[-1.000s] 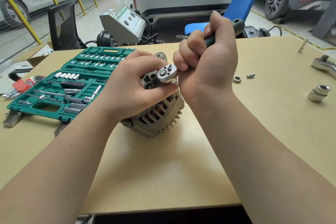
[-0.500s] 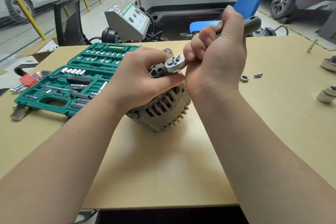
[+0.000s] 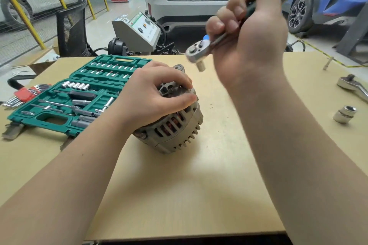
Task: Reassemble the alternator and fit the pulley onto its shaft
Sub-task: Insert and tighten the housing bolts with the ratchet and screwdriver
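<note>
Tabletop (image 3: 179,195); green case (image 3: 59,125) of sockets beside hand-held alternator (image 3: 175,125).

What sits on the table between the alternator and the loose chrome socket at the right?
Nothing: in the head view the table between the alternator and the socket shows only bare surface, crossed above by the right forearm.

One alternator (image 3: 173,123), two ratchets (image 3: 196,53) (image 3: 352,85), perhaps one loose socket (image 3: 344,114)

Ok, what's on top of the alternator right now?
The left hand rests on the alternator, fingertips pinching something on its top face, hidden by the fingers. The ratchet hangs above, not touching.
</note>
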### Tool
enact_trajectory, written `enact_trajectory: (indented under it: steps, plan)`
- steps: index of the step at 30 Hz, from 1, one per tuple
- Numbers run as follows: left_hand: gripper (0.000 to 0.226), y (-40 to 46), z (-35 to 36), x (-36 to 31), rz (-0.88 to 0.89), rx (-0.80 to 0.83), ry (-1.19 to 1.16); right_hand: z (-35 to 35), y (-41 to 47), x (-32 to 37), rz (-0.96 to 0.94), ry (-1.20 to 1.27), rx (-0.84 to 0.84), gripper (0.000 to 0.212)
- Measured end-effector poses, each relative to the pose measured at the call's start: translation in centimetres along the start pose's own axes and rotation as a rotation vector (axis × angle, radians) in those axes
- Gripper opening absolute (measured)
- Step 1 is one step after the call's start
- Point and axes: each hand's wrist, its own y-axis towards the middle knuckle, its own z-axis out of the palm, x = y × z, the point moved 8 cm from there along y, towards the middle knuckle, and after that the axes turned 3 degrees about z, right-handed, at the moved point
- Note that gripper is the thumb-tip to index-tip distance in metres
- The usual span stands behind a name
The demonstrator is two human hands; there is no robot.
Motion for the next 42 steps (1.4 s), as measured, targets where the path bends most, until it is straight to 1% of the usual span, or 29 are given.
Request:
enact_trajectory:
  steps: [1,2,4,6,7,9,10,11,13,16,18,22,25,26,27,28,30,31,32,33,34,36,38,40,42]
  plan:
    - [0.014,0.0,0.1,0.1,0.001,0.006,0.008,-0.5,0.7,0.7,-0.008,-0.05,0.0,0.038]
    - [0.013,0.1,0.1,0.1,0.004,0.013,0.018,-1.3,1.4,1.2,-0.009,-0.169,-0.014,0.036]
    - [0.013,0.3,0.2,0.3,0.01,0.02,0.038,-4.2,2.3,0.9,0.036,-0.614,-0.082,0.03]
    - [0.012,0.4,0.1,0.4,0.015,0.015,0.051,-7.9,2.3,-1.0,0.194,-1.093,-0.104,0.015]
    - [0.012,0.5,0.1,0.5,0.018,0.013,0.057,-9.9,2.0,-2.5,0.323,-1.236,-0.089,0.005]
    - [0.011,0.7,0.1,0.6,0.019,0.013,0.056,-13.9,1.3,-4.8,0.523,-1.377,-0.082,0.023]
    - [0.011,0.8,0.2,0.6,0.015,0.017,0.054,-15.2,1.2,-5.4,0.552,-1.411,-0.093,0.027]
    - [0.01,1.0,0.2,0.7,0.01,0.024,0.058,-16.1,1.2,-5.7,0.533,-1.464,-0.098,0.025]
    - [0.01,1.3,0.2,0.7,-0.001,0.035,0.065,-16.6,1.8,-5.8,0.432,-1.609,-0.079,0.017]
    - [0.01,1.8,0.2,1.0,-0.027,0.037,0.052,-16.6,2.5,-5.3,0.289,-1.858,-0.029,0.019]
    - [0.007,2.1,0.3,1.2,-0.048,0.038,0.048,-16.7,2.4,-5.1,0.223,-1.973,0.03,0.02]
    - [0.007,2.9,0.5,1.7,-0.103,0.056,0.044,-16.9,1.6,-5.5,0.19,-2.213,0.166,0.016]
    - [0.008,3.4,0.9,2.2,-0.162,0.1,0.036,-16.9,1.0,-6.2,0.208,-2.355,0.263,0.03]
    - [0.009,3.5,1.0,2.3,-0.171,0.109,0.039,-16.6,0.9,-6.2,0.17,-2.369,0.262,0.033]
    - [0.009,3.7,1.2,2.5,-0.176,0.115,0.043,-16.0,0.9,-6.0,0.096,-2.321,0.24,0.034]
    - [0.011,4.0,1.3,2.5,-0.175,0.122,0.053,-15.1,0.7,-5.4,0.008,-2.168,0.194,0.032]
    - [0.018,4.7,1.5,2.4,-0.157,0.135,0.077,-13.5,-0.3,-4.0,-0.113,-1.651,0.083,0.028]
    - [0.021,5.1,1.5,2.3,-0.154,0.134,0.08,-12.9,-0.9,-3.5,-0.136,-1.412,0.05,0.028]
    - [0.024,5.5,1.5,2.3,-0.164,0.126,0.079,-12.3,-1.6,-3.6,-0.137,-1.26,0.05,0.029]
    - [0.028,5.9,1.6,2.4,-0.182,0.121,0.077,-11.7,-2.3,-4.0,-0.125,-1.188,0.078,0.033]
    - [0.032,6.4,1.7,2.5,-0.2,0.128,0.079,-11.2,-2.9,-4.8,-0.105,-1.166,0.128,0.039]
    - [0.039,7.2,2.3,2.7,-0.231,0.163,0.119,-10.3,-3.9,-6.5,-0.062,-1.203,0.246,0.048]
    - [0.041,7.9,2.2,2.9,-0.26,0.162,0.148,-10.0,-4.3,-7.7,-0.039,-1.252,0.316,0.049]
    - [0.04,8.1,1.4,3.4,-0.29,0.128,0.134,-10.4,-4.2,-8.0,-0.004,-1.254,0.289,0.048]
    - [0.041,7.8,0.4,4.0,-0.284,0.101,0.142,-10.7,-3.9,-7.8,0.019,-1.252,0.269,0.049]
